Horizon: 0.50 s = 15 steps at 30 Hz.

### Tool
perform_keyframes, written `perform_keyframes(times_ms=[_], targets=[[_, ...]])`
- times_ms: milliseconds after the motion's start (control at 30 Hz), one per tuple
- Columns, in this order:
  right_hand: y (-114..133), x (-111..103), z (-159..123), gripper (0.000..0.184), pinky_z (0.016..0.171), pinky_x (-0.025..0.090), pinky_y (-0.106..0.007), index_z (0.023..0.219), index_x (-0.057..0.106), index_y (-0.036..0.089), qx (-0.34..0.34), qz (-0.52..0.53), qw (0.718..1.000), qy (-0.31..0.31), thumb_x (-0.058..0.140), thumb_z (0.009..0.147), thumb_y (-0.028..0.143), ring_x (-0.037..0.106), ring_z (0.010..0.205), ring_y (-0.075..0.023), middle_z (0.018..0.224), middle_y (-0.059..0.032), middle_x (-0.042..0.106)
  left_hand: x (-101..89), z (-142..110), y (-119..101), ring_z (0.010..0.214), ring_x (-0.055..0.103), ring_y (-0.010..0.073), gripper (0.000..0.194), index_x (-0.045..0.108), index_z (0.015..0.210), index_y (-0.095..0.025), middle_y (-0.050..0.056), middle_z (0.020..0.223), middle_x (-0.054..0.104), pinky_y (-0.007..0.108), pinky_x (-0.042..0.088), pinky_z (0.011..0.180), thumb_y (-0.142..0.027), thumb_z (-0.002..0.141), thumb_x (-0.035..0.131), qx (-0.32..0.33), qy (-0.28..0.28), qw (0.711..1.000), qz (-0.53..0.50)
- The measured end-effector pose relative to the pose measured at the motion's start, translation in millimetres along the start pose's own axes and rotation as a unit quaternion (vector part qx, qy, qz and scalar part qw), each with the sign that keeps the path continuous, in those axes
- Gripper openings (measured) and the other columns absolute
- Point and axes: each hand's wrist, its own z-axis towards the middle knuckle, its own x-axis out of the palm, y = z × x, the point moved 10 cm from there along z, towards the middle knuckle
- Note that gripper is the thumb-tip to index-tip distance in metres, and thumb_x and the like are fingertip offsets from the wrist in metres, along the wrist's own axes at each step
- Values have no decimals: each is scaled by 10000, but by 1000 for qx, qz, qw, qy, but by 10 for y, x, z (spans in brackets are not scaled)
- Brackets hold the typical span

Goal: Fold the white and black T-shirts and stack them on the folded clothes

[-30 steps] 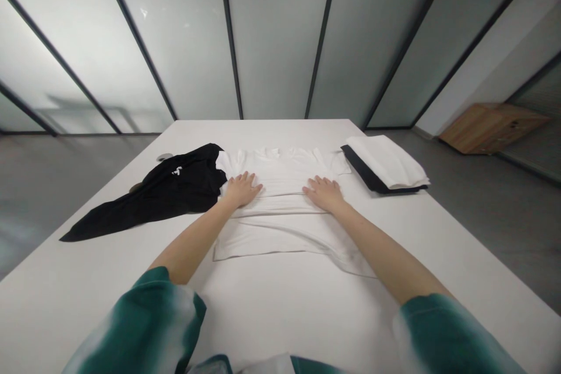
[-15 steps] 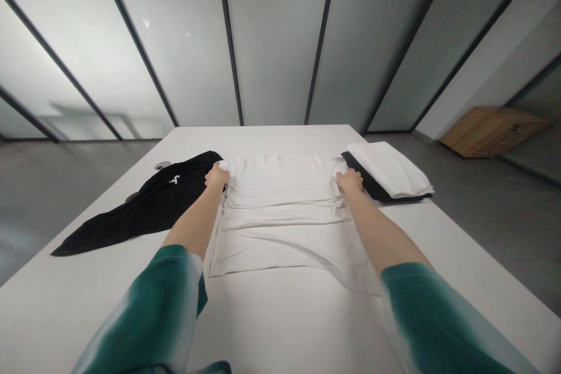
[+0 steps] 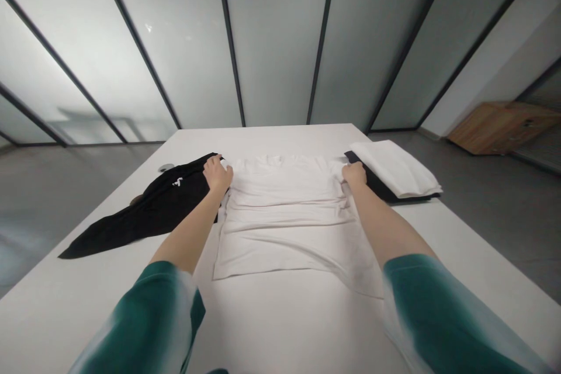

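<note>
A white T-shirt (image 3: 284, 210) lies spread on the table, its collar at the far side and its hem towards me. Creases run across its middle, and the lower right corner slants outward. My left hand (image 3: 217, 174) is closed on the shirt's left sleeve, a bit of white cloth showing by the fingers. At the opposite sleeve, my right hand (image 3: 355, 175) is closed with its fingers curled round the fabric. Just left of the shirt lies a black garment (image 3: 170, 207) with a small white logo; my left hand overlaps its edge.
Folded white cloth (image 3: 394, 168) rests on a folded black cloth (image 3: 381, 187) at the right of the white table (image 3: 280, 327). A small grey round object (image 3: 166, 168) sits behind the black garment. Beyond stand frosted glass panels and a wooden cabinet (image 3: 504, 127).
My left hand has turned slightly and sits more over the sleeve. My right hand has shifted a little, its fingers more closed. The shirt lies nearly as before; the view has moved slightly.
</note>
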Motion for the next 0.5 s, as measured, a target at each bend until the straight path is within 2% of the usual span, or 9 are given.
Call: perform_keyframes(times_ms=[100, 200, 267, 367, 500], targets=[[45, 6, 75, 353, 849, 509, -355, 1149, 649, 12, -7, 6, 1000, 2, 538, 845, 154, 660, 1046, -326, 1049, -260, 695, 174, -330, -555, 1260, 468, 295, 461, 495, 1314, -176, 143, 1336, 533, 435, 381, 1044, -263, 861, 491, 142, 62, 988, -25], [82, -30, 144, 297, 863, 497, -331, 1054, 704, 33, -17, 3, 1000, -3, 541, 816, 104, 660, 1055, -317, 1027, -239, 710, 398, -717, -889, 1223, 502, 274, 401, 544, 1258, -195, 115, 1303, 570, 426, 375, 1048, -269, 867, 498, 241, 137, 959, -49], [79, -84, 181, 314, 878, 488, -323, 1057, 707, 25, -19, -3, 1000, -20, 504, 827, 92, 655, 1069, -309, 1055, -244, 704, 527, -910, -966, 1201, 523, 264, 364, 582, 1213, -198, 101, 1269, 598, 421, 373, 1053, -270, 865, 507, 278, 177, 942, -56], [65, -148, 222, 381, 872, 484, -310, 1133, 671, 0, -22, -13, 999, -45, 409, 867, 80, 654, 1064, -279, 1087, -257, 689, 682, -1044, -939, 1154, 563, 254, 306, 632, 1141, -204, 85, 1195, 644, 412, 392, 1039, -265, 868, 506, 293, 228, 927, -53], [135, -89, 262, 316, 783, 488, -294, 1064, 693, 24, -60, -30, 998, -19, 485, 832, 79, 671, 926, -249, 892, -200, 716, 744, -1044, -882, 1107, 591, 254, 286, 664, 1096, -197, 89, 1138, 672, 402, 428, 996, -266, 878, 493, 286, 251, 924, -48]])
